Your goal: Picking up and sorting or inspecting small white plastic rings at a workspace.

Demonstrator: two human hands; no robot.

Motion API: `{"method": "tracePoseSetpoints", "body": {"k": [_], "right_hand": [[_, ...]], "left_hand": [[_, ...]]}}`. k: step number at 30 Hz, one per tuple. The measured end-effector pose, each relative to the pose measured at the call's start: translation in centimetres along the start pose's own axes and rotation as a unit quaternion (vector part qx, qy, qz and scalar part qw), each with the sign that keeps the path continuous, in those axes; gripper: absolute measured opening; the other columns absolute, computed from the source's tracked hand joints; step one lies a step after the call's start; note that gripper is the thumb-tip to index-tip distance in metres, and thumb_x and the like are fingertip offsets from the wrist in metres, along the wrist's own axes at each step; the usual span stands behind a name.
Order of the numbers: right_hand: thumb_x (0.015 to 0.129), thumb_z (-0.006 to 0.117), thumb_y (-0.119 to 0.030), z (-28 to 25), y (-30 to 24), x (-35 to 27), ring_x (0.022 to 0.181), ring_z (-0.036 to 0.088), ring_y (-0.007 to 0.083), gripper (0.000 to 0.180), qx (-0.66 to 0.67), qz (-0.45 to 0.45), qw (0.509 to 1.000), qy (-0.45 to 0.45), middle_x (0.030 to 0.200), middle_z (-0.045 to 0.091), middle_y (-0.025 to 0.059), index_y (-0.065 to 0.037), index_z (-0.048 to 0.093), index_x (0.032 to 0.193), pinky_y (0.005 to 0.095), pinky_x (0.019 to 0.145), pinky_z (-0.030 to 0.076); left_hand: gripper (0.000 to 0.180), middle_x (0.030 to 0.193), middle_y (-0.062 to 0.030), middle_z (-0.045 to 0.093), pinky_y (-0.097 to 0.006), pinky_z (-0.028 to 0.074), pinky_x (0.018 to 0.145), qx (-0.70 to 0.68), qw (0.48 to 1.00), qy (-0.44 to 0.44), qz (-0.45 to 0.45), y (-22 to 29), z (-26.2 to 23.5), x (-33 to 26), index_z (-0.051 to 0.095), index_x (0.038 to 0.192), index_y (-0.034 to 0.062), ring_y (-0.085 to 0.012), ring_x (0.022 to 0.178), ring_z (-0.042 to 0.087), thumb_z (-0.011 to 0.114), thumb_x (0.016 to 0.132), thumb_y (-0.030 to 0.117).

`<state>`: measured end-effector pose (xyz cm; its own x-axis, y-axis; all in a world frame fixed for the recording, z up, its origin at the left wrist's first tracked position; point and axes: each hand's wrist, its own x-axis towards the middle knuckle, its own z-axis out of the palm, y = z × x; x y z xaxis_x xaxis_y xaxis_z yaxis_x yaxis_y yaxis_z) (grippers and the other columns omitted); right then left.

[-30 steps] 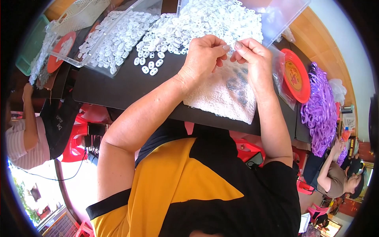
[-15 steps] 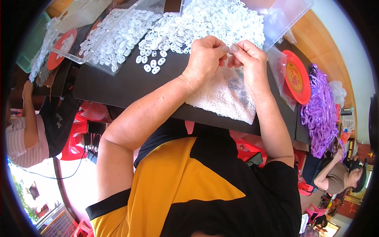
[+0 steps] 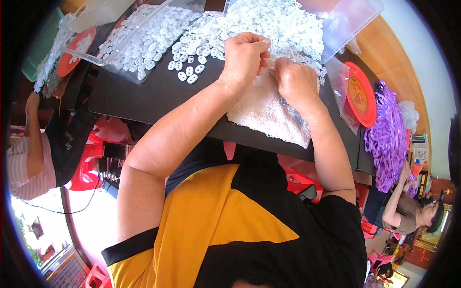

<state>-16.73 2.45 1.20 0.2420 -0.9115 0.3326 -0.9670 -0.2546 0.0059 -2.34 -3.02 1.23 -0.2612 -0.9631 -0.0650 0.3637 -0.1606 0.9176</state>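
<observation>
Landmark: white towel [image 3: 269, 113], spread on black table [image 3: 144, 96], near edge lying flush with table's front edge. Left hand [image 3: 245, 57] curled tight above towel's upper left corner, fingertips pinched together; right hand [image 3: 297, 81] resting on towel's upper right part, fingers also closed. Between both, something small and pale pinched, too small to identify. Heap of white plastic rings [image 3: 269, 21] just beyond towel, spilling to its upper edge; loose rings scattered left of towel's far corner. Clear tray [image 3: 139, 36] of same rings farther left of towel, well apart. Open black tabletop left of towel, bare up to front edge. Right of towel, little room: clear bag, then red plate [image 3: 360, 93], then bundle of purple straps [image 3: 389, 139] past table's right edge. Clear bin [image 3: 350, 19] beyond towel to the right, cut off by picture rim. Towel's middle partly hidden under right hand.
</observation>
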Motion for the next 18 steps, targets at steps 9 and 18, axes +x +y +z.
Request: {"method": "tracePoseSetpoints", "body": {"k": [9, 18], "right_hand": [[0.08, 0.054, -0.013, 0.1, 0.3, 0.8, 0.074, 0.064, 0.0379, 0.014, 0.034, 0.007, 0.996, -0.085, 0.075, 0.065, 0.0179, -0.008, 0.066, 0.083, 0.0493, 0.065, 0.049], [0.075, 0.053, -0.013, -0.2, 1.0, 1.7, 0.076, 0.063, 0.0385, 0.017, 0.047, 0.004, 0.991, -0.129, 0.075, 0.065, 0.0184, -0.009, 0.069, 0.081, 0.0483, 0.066, 0.048]], "left_hand": [[0.013, 0.07, -0.0064, 0.06, -0.025, 0.04, 0.049, -0.007, 1.0, -0.015, 0.001, -0.2, 0.0, -0.4, 0.063, 0.088, -0.0034, -0.0126, 0.057, 0.054, 0.064, 0.084, 0.009], [0.009, 0.061, -0.006, 0.056, -0.026, 0.037, 0.04, -0.054, 0.997, -0.03, -0.053, -0.7, -0.4, 1.1, 0.06, 0.081, -0.0003, -0.0135, 0.044, 0.048, 0.058, 0.087, 0.006]]}}
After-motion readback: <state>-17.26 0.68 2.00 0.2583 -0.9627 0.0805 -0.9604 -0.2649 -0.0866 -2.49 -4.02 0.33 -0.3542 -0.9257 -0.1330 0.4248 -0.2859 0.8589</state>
